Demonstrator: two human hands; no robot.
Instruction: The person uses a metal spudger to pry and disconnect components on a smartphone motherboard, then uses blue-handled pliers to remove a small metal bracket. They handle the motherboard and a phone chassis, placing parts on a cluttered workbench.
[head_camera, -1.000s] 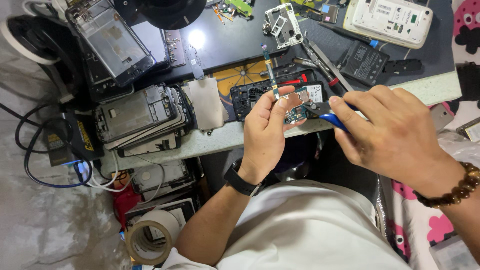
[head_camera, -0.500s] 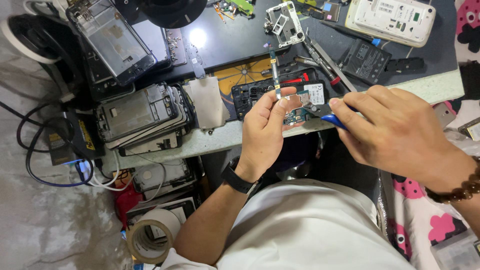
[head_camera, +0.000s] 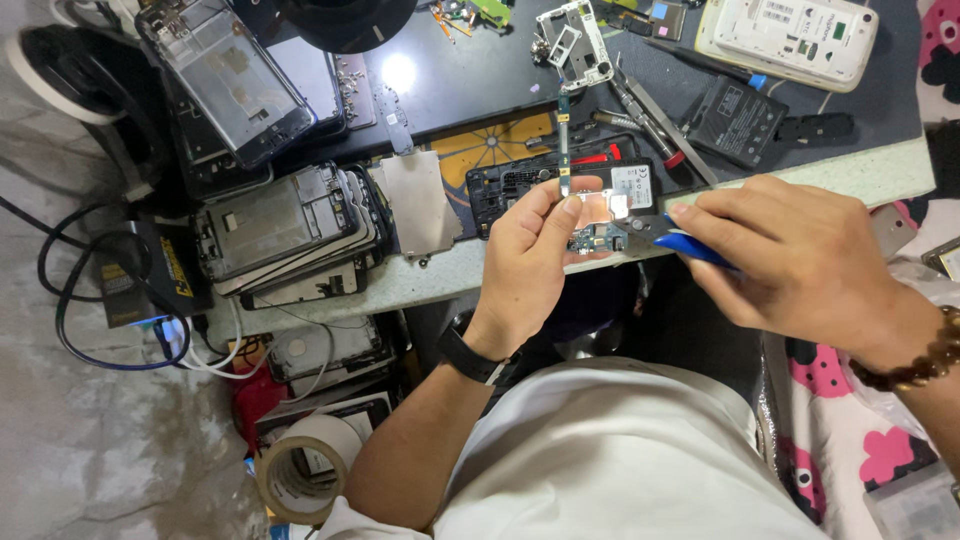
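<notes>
the circuit board (head_camera: 597, 238) in the left hand (head_camera: 530, 262) looks like hard green laminate with small shiny metal parts. the tool (head_camera: 693, 248) in the right hand (head_camera: 790, 262) has a glossy blue plastic grip. the work mat (head_camera: 470, 80) is dark and glossy and reflects a lamp. the bench edge (head_camera: 440, 280) looks matt and speckled, like stone. the tape roll (head_camera: 300, 478) is matt brown paper. the bracelet (head_camera: 915, 365) has smooth brown beads.

Beyond your hands, a dark work mat (head_camera: 470, 80) covers the pale bench (head_camera: 850, 170), catching one bright spot of lamp glare (head_camera: 398, 72). To your left, a stack of phone frames (head_camera: 285, 235) overhangs the bench edge. Below it lie a grey, stained floor (head_camera: 110, 450), looped cables (head_camera: 90, 310) and a tape roll (head_camera: 300, 470).
</notes>
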